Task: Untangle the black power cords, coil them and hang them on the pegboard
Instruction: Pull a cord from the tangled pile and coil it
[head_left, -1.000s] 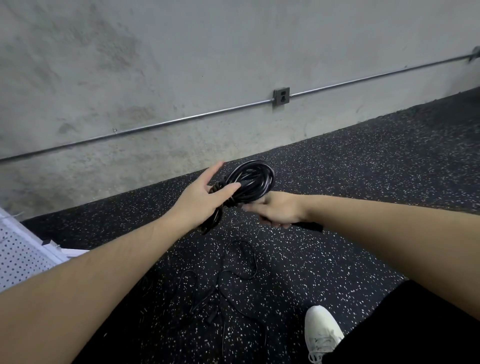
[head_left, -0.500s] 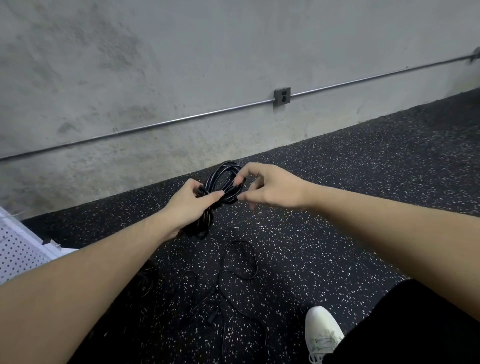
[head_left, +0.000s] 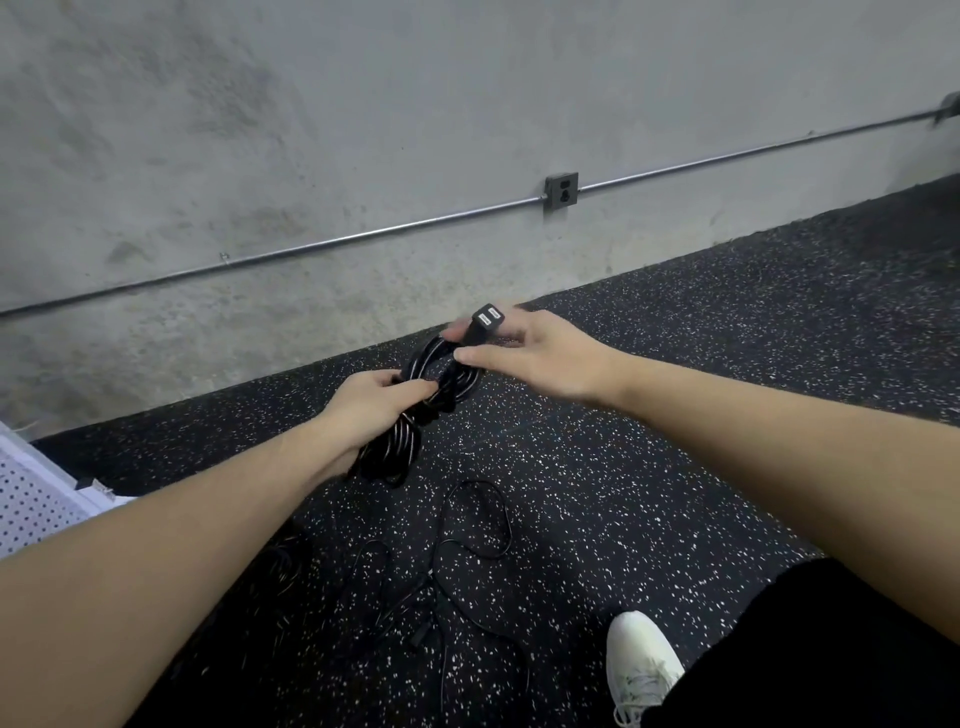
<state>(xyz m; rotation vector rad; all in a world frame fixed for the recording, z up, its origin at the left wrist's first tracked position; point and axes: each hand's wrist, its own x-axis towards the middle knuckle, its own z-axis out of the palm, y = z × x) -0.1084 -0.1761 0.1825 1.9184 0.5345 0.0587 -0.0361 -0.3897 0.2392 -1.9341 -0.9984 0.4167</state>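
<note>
A coiled black power cord (head_left: 415, 410) hangs in the air above the floor. My left hand (head_left: 371, 402) grips the coil round its middle, fingers curled over the loops. My right hand (head_left: 530, 351) pinches the cord's black plug end (head_left: 485, 326) between thumb and fingers at the top of the coil; its two metal prongs point up. A second, thinner black cord (head_left: 467, 551) lies loose and tangled on the floor below my hands. The white pegboard (head_left: 31, 499) shows only as a corner at the left edge.
A grey concrete wall carries a metal conduit and an outlet box (head_left: 561, 192). The floor (head_left: 727, 322) is black speckled rubber. My white shoe (head_left: 641, 665) and a black trouser leg are at the bottom right.
My right hand has taken hold of the plug end and lifted it above the coil. My left hand has closed tighter round the coil's middle.
</note>
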